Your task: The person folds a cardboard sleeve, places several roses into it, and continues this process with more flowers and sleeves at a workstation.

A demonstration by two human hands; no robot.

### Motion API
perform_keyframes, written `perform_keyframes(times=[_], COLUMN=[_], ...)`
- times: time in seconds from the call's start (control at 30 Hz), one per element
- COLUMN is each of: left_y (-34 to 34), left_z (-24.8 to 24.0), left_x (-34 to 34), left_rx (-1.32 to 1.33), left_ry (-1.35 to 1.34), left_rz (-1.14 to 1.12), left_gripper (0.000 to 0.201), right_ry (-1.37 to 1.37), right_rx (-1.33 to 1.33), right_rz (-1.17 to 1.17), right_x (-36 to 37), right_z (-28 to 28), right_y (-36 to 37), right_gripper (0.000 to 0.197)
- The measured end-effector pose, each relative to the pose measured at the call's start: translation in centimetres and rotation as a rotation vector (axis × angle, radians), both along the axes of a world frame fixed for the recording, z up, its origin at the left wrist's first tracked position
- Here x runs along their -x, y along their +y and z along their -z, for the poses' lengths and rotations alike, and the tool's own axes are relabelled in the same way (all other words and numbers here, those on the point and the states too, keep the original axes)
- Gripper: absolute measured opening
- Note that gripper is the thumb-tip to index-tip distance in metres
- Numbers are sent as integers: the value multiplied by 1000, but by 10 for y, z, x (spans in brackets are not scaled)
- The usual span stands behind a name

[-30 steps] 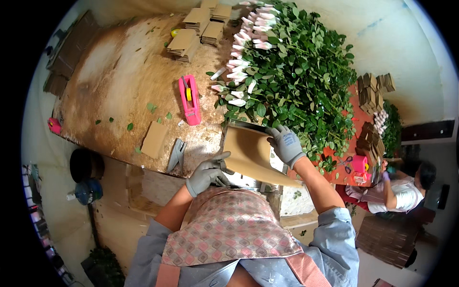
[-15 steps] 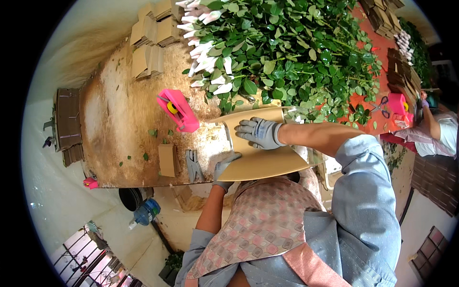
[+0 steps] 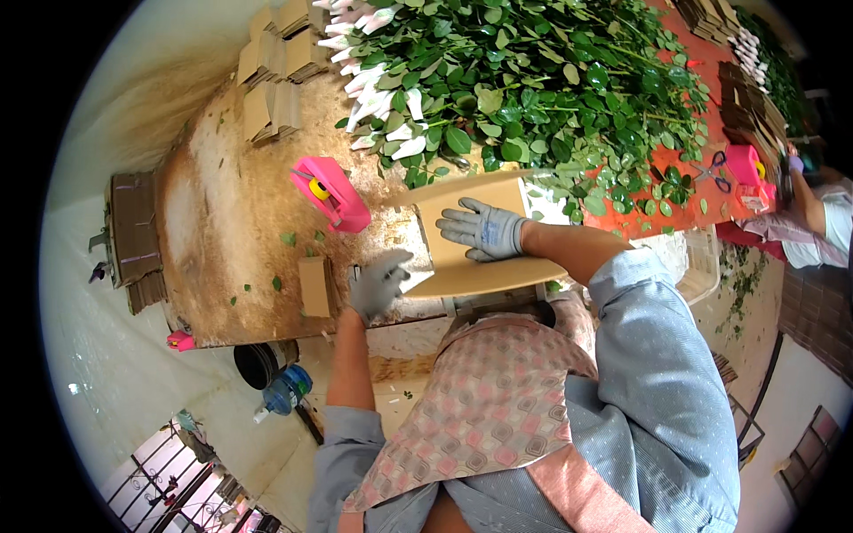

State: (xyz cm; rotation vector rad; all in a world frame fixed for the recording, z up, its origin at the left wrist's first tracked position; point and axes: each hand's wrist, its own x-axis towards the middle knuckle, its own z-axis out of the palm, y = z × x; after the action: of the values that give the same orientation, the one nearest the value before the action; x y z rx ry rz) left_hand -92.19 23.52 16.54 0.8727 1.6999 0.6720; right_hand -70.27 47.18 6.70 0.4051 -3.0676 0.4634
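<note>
My right hand (image 3: 487, 231), in a grey glove, lies flat with fingers spread on a bent sheet of tan cardboard (image 3: 484, 278). The sheet's far and near edges curve up at the front of the table. My left hand (image 3: 378, 286), gloved too, is off the sheet, to its left. Its fingers reach out toward the sheet, slightly bent and a little blurred. It covers the spot of a grey stapler, which is now almost wholly hidden. A pink tape dispenser (image 3: 330, 195) with a yellow core stands beyond the left hand.
Rose stems (image 3: 524, 80) with white-wrapped heads lie heaped at the back. Folded cardboard pieces (image 3: 315, 286) lie left of my left hand, more stacks (image 3: 271, 111) at the far left. Scissors (image 3: 713, 172) and another pink dispenser (image 3: 742, 164) are at right, near another person (image 3: 831, 222).
My left hand has let go of the cardboard's near left corner and moved left over the stapler. My right hand stays flat on the sheet.
</note>
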Motion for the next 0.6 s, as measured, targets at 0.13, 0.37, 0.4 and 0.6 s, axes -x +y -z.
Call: perform_keyframes(times=[0.13, 0.37, 0.4, 0.6], left_y=[62, 127, 120, 70], left_z=[-38, -78, -79, -49], left_x=[14, -58, -66, -127], left_rx=[-8, -286, -199, -233], left_ry=[-131, -40, -8, 915], left_rz=[154, 832, 875, 761], left_gripper=[36, 42, 41, 29], right_ry=[31, 56, 92, 70], right_rx=[9, -23, -39, -82], right_rz=[-7, 9, -16, -36], right_x=[-1, 1, 3, 3], right_z=[1, -1, 1, 2], right_y=[2, 0, 0, 3], right_gripper=[72, 72, 71, 76])
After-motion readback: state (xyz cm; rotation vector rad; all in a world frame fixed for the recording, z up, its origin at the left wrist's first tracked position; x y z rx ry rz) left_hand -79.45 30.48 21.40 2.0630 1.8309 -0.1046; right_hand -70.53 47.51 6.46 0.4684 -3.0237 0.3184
